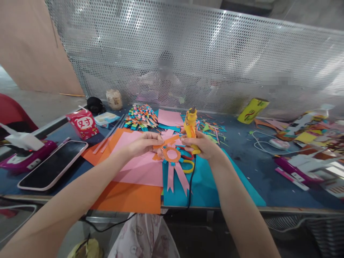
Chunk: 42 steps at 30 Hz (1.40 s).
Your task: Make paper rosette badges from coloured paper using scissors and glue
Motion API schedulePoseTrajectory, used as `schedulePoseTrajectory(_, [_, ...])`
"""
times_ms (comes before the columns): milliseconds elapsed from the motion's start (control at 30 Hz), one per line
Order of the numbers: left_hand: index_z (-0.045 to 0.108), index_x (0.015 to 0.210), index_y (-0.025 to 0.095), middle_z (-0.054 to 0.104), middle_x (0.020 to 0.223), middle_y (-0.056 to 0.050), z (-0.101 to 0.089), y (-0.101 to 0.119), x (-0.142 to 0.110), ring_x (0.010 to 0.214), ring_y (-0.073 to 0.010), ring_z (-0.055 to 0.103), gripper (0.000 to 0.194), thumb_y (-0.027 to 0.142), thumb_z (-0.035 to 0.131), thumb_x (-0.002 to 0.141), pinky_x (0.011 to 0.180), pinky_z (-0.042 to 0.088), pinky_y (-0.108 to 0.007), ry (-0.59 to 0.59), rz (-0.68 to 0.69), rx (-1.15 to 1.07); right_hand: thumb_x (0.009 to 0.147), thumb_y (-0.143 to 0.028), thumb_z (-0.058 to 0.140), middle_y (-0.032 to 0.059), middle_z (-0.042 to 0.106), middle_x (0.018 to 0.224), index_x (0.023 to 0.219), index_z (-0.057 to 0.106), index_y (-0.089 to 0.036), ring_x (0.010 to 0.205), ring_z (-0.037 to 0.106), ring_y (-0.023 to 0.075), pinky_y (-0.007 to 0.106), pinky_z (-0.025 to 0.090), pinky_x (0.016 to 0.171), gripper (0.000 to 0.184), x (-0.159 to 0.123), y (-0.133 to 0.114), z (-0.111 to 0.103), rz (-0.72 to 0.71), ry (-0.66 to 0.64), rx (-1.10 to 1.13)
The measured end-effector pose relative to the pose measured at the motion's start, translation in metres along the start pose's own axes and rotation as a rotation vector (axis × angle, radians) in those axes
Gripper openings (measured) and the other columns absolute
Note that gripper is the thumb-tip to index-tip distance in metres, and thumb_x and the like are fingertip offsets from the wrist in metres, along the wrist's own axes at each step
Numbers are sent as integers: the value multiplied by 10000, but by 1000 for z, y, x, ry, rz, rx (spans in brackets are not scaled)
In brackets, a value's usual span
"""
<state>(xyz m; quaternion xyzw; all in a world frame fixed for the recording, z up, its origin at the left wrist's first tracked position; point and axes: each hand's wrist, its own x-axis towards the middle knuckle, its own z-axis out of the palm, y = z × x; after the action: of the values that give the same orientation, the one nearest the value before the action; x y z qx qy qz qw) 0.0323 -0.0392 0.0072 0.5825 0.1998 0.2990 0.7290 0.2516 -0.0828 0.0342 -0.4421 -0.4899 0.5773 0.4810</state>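
My left hand [147, 142] pinches an orange paper strip [170, 141] above the pink sheets [142, 168]. A yellow hot glue gun [191, 129] stands upright in my right hand [205, 144], its dark tip pointing up and its black cord hanging down. Just below and between the hands is a paper rosette [172, 154] with an orange ring, a pink centre, blue tabs and two pink tails. Partly hidden behind it, yellow-handled scissors [189, 166] lie on the blue sheet [206, 186]. Orange paper [134, 199] shows under the pink sheets.
A pile of coloured strips [141, 117] and scattered scraps [212, 129] lie behind. A phone [53, 165], a red carton [82, 123] and a purple power strip [29, 157] are at left. Another power strip [295, 172] is at right. A perforated metal screen [201, 53] stands behind the table.
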Motion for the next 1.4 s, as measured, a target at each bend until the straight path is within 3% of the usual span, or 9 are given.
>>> schedulePoseTrajectory(100, [562, 655, 147, 625, 464, -6, -2, 2, 0, 491, -173, 656, 283, 321, 783, 628, 534, 513, -252, 0, 43, -57, 473, -197, 807, -49, 536, 622, 768, 588, -179, 466, 411, 34, 172, 301, 389, 368, 3, -1, -10, -41, 60, 2])
schedulePoseTrajectory(267, [531, 611, 150, 589, 422, 16, -7, 6, -1, 414, -147, 615, 273, 297, 755, 663, 523, 507, -242, 2, 186, -128, 444, -200, 847, -52, 484, 544, 687, 535, -167, 465, 411, 46, 175, 302, 374, 397, 17, -6, -47, -119, 248, -54])
schedulePoseTrajectory(400, [566, 635, 143, 604, 435, 5, -8, 5, 0, 426, -151, 621, 245, 295, 756, 665, 532, 504, -242, -17, 173, -133, 397, -204, 866, -67, 464, 494, 665, 518, -166, 445, 404, 42, 173, 310, 367, 441, 22, -11, -60, -175, 377, -74])
schedulePoseTrajectory(600, [588, 645, 131, 646, 492, -24, -1, 2, 3, 483, -156, 647, 281, 334, 783, 639, 516, 504, -230, 95, 98, 34, 409, -268, 863, -60, 552, 609, 772, 538, -182, 455, 434, 40, 185, 327, 388, 495, 8, -7, -6, -164, 166, -14])
schedulePoseTrajectory(733, [600, 654, 130, 661, 525, -27, 3, 4, 2, 475, -144, 643, 303, 361, 794, 626, 494, 494, -218, 146, 113, 128, 476, -291, 839, -67, 580, 701, 805, 514, -204, 419, 421, 28, 201, 323, 381, 471, 3, 2, 25, -178, 96, -40])
schedulePoseTrajectory(867, [586, 665, 145, 640, 495, -6, 5, 3, 1, 459, -157, 642, 332, 390, 803, 611, 488, 509, -238, 92, 97, 75, 482, -291, 852, -93, 507, 599, 789, 483, -214, 396, 396, 40, 211, 322, 379, 486, 5, 10, 28, -181, 102, -36])
schedulePoseTrajectory(1067, [583, 680, 145, 659, 518, -23, 5, -1, 2, 470, -159, 647, 323, 372, 802, 613, 506, 515, -246, 84, 55, 10, 503, -326, 849, -68, 544, 533, 768, 514, -202, 413, 433, 64, 202, 335, 383, 445, 5, 13, 26, -180, -15, 61])
schedulePoseTrajectory(1300, [587, 673, 146, 655, 507, -20, 6, 1, 3, 461, -148, 636, 321, 359, 811, 587, 493, 501, -223, 138, 56, 12, 419, -301, 881, -52, 625, 619, 755, 536, -191, 455, 542, 80, 211, 451, 436, 494, 5, 13, 27, -173, 41, 59])
schedulePoseTrajectory(1400, [592, 682, 143, 658, 521, -16, 6, -1, 4, 470, -148, 643, 314, 355, 806, 591, 517, 512, -234, 132, 28, 24, 423, -330, 884, -43, 618, 612, 760, 562, -178, 461, 534, 77, 204, 439, 421, 491, 6, 12, 27, -177, 52, 67])
